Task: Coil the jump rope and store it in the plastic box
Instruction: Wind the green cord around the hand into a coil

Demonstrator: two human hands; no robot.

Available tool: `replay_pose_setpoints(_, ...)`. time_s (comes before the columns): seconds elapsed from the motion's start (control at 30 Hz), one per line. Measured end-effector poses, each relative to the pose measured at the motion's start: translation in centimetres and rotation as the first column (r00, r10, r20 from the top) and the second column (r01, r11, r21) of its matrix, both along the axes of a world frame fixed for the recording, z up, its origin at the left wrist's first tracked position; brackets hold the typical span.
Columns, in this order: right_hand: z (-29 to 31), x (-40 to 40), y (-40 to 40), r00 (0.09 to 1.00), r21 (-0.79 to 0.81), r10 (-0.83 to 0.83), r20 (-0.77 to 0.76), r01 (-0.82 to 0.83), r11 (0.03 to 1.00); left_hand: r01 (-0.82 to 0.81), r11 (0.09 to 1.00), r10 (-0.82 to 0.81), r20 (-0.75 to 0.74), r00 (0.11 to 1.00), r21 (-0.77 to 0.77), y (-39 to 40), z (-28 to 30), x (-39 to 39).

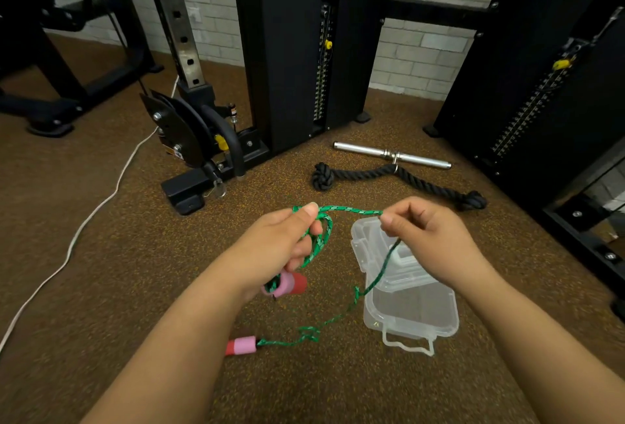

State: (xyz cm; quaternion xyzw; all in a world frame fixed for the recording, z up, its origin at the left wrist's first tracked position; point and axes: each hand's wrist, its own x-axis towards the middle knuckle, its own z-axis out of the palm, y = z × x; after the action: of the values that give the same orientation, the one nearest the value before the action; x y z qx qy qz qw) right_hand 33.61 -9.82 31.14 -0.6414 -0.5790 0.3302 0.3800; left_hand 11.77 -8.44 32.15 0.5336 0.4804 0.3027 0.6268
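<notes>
Rope looks light & floppy, prob tangles; my left hand grips coils w/ one handle. Right hand fingers pinch the free run; I'd feed from there toward box.

Brown speckled rubber floor | chrome straight cable-machine bar touching thick black braided triceps rope | thin white cord at left | black weight-stack towers | white brick wall

dim even indoor light, soft shadows, edges bowed, slightly soft.
</notes>
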Motion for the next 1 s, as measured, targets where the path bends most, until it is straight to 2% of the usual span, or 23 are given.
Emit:
replay_pose_setpoints(0.03,-0.4,-0.1,-0.1,0.999,-0.021,0.029,0.046,-0.028,0.999,0.039,0.998,-0.037,0.041,0.998,-0.043,-0.1,0.1,0.1)
replay_pose_setpoints(0.1,-1.1,-0.8,-0.3,0.985,-0.073,0.173,0.023,-0.171,0.982,0.112,0.988,-0.099,0.113,0.989,-0.111,-0.4,0.2,0.4)
replay_pose_setpoints(0.17,-1.2,-2.0,-0.6,0.932,-0.107,0.336,-0.138,-0.351,0.93,0.158,0.977,-0.137,0.151,0.979,-0.14,-0.6,0.2,0.8)
replay_pose_setpoints(0.23,-1.1,-3.1,-0.9,0.85,-0.086,0.431,-0.303,-0.475,0.876,0.175,0.973,-0.148,0.176,0.973,-0.151,-0.7,0.2,1.0)
replay_pose_setpoints(0.33,-1.1,-3.5,-1.0,0.813,-0.081,0.468,-0.345,-0.522,0.849,0.196,0.966,-0.162,0.189,0.968,-0.172,-0.7,0.3,0.7)
replay_pose_setpoints(0.43,-0.9,-2.9,-0.7,0.858,-0.095,0.439,-0.266,-0.476,0.874,0.196,0.96,-0.154,0.205,0.967,-0.2,-0.7,0.5,0.3)
replay_pose_setpoints(0.53,-0.5,-1.8,-0.1,0.948,-0.044,0.281,-0.153,-0.29,0.956,0.186,0.952,-0.122,0.254,0.959,-0.243,-0.4,0.4,0.1)
replay_pose_setpoints(0.6,-0.6,-1.3,0.1,0.98,-0.005,0.18,-0.085,-0.181,0.983,0.207,0.938,-0.106,0.339,0.935,-0.277,-0.3,0.5,0.0)
replay_pose_setpoints(0.7,-1.8,-1.6,-0.4,0.985,-0.022,0.171,0.03,-0.17,0.985,0.179,0.938,-0.008,0.495,0.869,-0.299,-0.2,0.6,-0.2)
replay_pose_setpoints(0.77,-2.6,-2.2,-0.9,0.956,-0.065,0.241,0.17,-0.233,0.97,0.102,0.952,0.08,0.554,0.829,-0.29,0.0,0.6,-0.4)
replay_pose_setpoints(0.87,-3.0,-3.3,-1.6,0.841,-0.115,0.377,0.388,-0.362,0.925,-0.033,0.964,0.182,0.568,0.803,-0.262,0.2,0.6,-0.3)
replay_pose_setpoints(0.93,-2.9,-4.0,-1.9,0.782,-0.102,0.431,0.449,-0.435,0.895,-0.074,0.963,0.206,0.53,0.822,-0.258,0.2,0.5,-0.2)
replay_pose_setpoints(1.0,-2.4,-4.7,-2.3,0.754,-0.068,0.473,0.456,-0.5,0.863,-0.065,0.974,0.162,0.464,0.871,-0.217,0.1,0.7,-0.1)
